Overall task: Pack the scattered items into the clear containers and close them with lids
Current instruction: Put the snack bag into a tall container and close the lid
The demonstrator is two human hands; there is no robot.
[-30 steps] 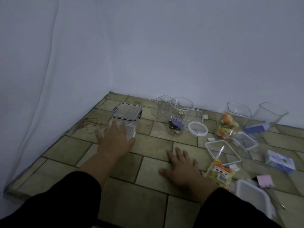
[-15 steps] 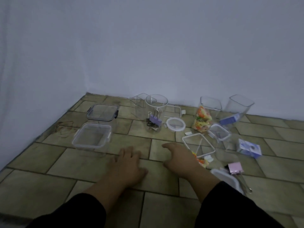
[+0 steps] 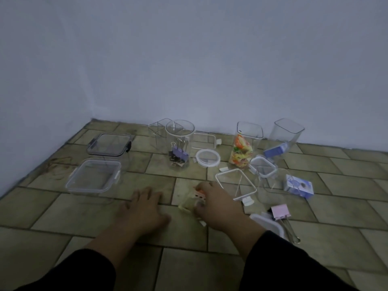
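My right hand (image 3: pixel 220 208) grips a small yellowish snack packet (image 3: pixel 192 200) low over the tiled floor. My left hand (image 3: pixel 144 208) rests flat on the floor beside it, fingers apart, holding nothing. A shallow clear tub (image 3: pixel 93 178) sits at the left with its dark-clipped lid (image 3: pixel 109 144) behind it. A round jar (image 3: pixel 179 143) holds binder clips. A tall square jar (image 3: pixel 246 147) holds colourful packets. Another tall jar (image 3: pixel 284 136) holds a blue box. Loose lids lie between: a round lid (image 3: pixel 207 157), a small square lid (image 3: pixel 262 166), a large square lid (image 3: pixel 236 183).
A blue box (image 3: pixel 299 185) lies at the right. A pink binder clip (image 3: pixel 280 212) and a white lid (image 3: pixel 268 225) lie by my right forearm. An empty clear jar (image 3: pixel 160 130) stands by the wall, which closes the scene at back and left.
My left hand came back from the shallow tub to the floor near me. My right hand moved onto the snack packet and closed on it. The view shifted rightward.
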